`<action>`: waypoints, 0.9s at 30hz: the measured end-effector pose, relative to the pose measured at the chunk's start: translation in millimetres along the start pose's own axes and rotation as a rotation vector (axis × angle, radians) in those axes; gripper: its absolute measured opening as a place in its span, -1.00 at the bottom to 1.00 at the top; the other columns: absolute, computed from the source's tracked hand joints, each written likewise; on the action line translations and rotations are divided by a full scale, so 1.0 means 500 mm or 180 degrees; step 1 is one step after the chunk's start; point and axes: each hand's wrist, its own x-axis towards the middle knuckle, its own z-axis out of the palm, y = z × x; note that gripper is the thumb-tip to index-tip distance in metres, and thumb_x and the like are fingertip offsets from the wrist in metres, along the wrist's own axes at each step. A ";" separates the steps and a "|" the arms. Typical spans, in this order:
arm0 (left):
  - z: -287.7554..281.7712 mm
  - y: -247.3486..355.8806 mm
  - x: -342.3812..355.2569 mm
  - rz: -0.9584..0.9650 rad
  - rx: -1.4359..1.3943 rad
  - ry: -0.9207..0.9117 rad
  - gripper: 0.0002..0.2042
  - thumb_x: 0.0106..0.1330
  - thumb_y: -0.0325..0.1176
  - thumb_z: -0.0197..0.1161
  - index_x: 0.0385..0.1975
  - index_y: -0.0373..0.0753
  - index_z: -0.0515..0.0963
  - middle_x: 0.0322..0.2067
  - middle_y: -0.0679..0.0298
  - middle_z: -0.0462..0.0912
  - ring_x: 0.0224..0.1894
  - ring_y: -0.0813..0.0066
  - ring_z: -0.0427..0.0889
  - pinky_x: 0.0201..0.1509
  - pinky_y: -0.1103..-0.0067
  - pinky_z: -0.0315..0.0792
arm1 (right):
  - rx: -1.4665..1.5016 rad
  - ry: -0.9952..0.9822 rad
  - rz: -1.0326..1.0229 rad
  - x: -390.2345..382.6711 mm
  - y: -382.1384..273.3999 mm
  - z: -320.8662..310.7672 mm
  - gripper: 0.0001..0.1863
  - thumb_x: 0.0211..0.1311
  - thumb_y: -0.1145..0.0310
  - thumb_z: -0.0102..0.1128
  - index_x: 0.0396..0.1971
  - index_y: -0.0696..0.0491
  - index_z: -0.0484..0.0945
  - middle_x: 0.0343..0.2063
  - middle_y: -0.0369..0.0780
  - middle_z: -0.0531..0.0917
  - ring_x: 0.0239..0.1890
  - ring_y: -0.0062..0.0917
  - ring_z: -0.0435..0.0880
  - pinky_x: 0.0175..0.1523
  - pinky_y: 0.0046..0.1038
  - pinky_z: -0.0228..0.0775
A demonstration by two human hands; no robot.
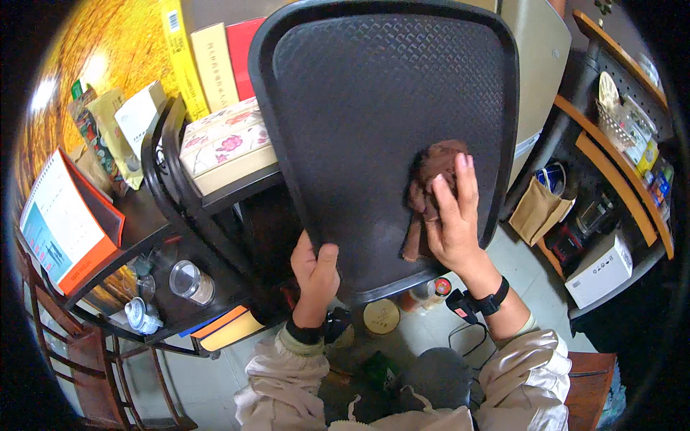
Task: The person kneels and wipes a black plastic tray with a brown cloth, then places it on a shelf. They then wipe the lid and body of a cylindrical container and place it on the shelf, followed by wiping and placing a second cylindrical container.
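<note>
A black tray (359,129) extends ahead of the left hand (315,279), which grips its rim; the right hand (454,223) holds a crumpled brown cloth (431,165) beneath its fingers, against the tray.

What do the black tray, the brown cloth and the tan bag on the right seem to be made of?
Black tray: probably moulded plastic, low sheen; the patterned surface and rounded rim suggest this.
Brown cloth: soft, matt fabric, bunched into folds under the right hand; exact fibre unclear.
Tan bag: perhaps paper, dull and stiff-looking, though fabric is possible.
</note>
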 end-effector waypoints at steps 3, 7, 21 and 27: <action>0.002 -0.006 0.012 0.0077 -0.0640 -0.0155 -0.53 0.39 -0.22 0.17 0.15 -0.45 0.38 0.00 0.23 0.56 -0.01 0.49 0.50 0.16 0.54 0.34 | -0.0023 -0.0249 -0.0308 0.011 -0.045 0.014 -0.34 0.01 0.56 0.27 0.21 0.03 0.40 0.33 -0.01 0.23 0.35 0.09 0.19 0.34 -0.05 0.19; 0.001 -0.008 0.020 0.0126 -0.0799 -0.0198 -0.39 0.37 0.00 0.19 0.17 -0.44 0.37 0.03 0.25 0.54 0.02 0.53 0.47 0.18 0.56 0.31 | -0.0038 -0.0679 -0.0744 0.001 -0.096 0.022 -0.49 0.10 0.45 0.16 0.14 -0.01 0.51 0.26 -0.19 0.38 0.37 -0.11 0.20 0.29 -0.16 0.30; 0.033 -0.026 0.009 -0.0167 -0.0343 -0.0326 -0.48 0.51 0.05 -0.12 0.07 -0.33 0.47 -0.23 0.34 0.59 -0.22 0.63 0.48 -0.08 0.65 0.38 | -0.0688 -0.0468 -0.1087 0.192 -0.099 -0.043 -0.44 -0.06 0.35 0.29 0.07 -0.05 0.53 0.17 -0.14 0.41 0.24 -0.13 0.31 0.30 -0.18 0.26; 0.024 -0.027 0.012 -0.0140 -0.0003 -0.0521 -0.45 0.50 0.08 -0.12 0.08 -0.34 0.47 -0.39 0.39 0.56 -0.39 0.68 0.41 -0.29 0.68 0.34 | -0.1152 -0.0688 -0.0310 0.281 -0.136 -0.041 -0.28 -0.26 0.61 0.14 0.10 -0.09 0.53 0.14 -0.02 0.39 0.16 -0.05 0.36 0.23 -0.15 0.28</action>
